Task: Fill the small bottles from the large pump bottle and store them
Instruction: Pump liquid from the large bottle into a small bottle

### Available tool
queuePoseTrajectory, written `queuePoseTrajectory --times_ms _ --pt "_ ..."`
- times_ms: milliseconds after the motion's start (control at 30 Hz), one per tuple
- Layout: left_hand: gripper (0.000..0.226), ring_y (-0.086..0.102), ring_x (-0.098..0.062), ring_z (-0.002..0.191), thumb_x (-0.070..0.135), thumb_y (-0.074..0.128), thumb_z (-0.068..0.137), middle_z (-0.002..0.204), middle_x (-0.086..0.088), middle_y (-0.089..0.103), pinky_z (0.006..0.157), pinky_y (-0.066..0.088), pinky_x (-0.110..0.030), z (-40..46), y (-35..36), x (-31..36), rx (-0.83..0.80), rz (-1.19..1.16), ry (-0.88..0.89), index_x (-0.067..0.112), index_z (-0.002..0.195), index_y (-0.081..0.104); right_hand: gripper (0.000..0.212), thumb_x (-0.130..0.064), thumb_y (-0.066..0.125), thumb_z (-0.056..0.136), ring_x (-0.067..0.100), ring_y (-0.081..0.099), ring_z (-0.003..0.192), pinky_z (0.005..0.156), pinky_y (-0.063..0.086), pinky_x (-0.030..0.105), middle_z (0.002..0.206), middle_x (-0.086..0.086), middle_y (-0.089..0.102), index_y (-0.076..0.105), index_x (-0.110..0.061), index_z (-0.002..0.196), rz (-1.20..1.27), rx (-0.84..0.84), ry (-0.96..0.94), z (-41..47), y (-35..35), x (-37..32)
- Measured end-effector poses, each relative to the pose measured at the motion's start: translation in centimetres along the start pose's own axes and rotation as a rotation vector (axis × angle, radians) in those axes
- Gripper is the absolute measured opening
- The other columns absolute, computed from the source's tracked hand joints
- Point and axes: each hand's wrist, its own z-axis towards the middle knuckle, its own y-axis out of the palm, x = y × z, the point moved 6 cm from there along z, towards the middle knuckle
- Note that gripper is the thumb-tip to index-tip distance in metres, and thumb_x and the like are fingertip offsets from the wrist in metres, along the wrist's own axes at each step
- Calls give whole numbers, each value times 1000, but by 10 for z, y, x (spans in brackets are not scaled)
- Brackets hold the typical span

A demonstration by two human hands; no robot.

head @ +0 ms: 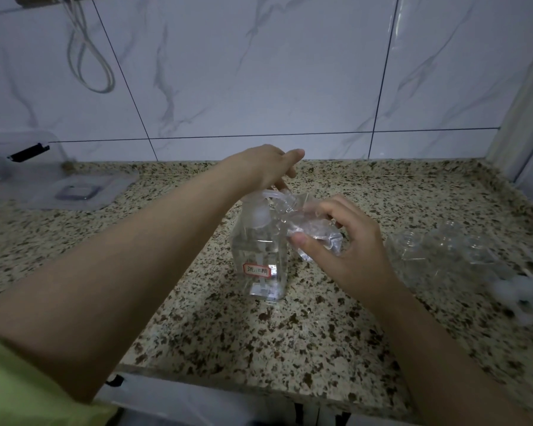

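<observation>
Large pump bottle (260,256): clear, square-bodied, red-bordered label low on its face; stood upright mid-counter, partly filled with clear liquid. Small bottle (313,230): clear, held tilted with its mouth at the pump spout, evidently to catch the dispensed liquid. Right hand (348,250): fingers and thumb curled round the small bottle, steadying it beside the pump bottle's shoulder. Left hand (270,170): over the pump head, fingers bent down onto it, apparently placed to press. Further small bottles (437,250): clear, uncapped, grouped to the right. White caps (526,295): blurred, near them. Granite countertop (290,339). Clear container lid (74,192): far left, by the tiled wall.
</observation>
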Motion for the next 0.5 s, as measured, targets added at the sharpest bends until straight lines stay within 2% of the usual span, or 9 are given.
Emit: queuePoseTrajectory --times_ms 133,333,433,500 --pt "55 72 -17 90 60 28 102 90 3 77 99 47 -37 1 -6 0 27 -102 22 21 113 67 36 -39 72 87 12 61 93 82 52 42 100 -2 67 70 -13 112 9 16 -6 -1 -1 -2" --pt "56 67 -19 97 59 29 102 92 3 77 102 43 -40 1 0 -1 8 -16 25 21 115 68 37 -39 73 87 18 62 92 82 51 49 98 0 67 71 -9 108 -16 5 -4 0 0 0" --pt "54 71 -16 90 58 30 102 90 3 77 91 47 -32 3 0 -3 15 -75 23 20 115 66 37 -41 73 87 19 63 93 82 51 51 99 -1 67 70 -12 110 -21 0 -6 -1 0 -1" --pt "54 70 -18 93 59 30 102 90 3 77 97 46 -36 4 2 -4 -16 -72 12 21 113 67 36 -41 73 87 18 64 95 83 51 51 100 -2 68 70 -14 111 -14 -7 1 0 1 -1"
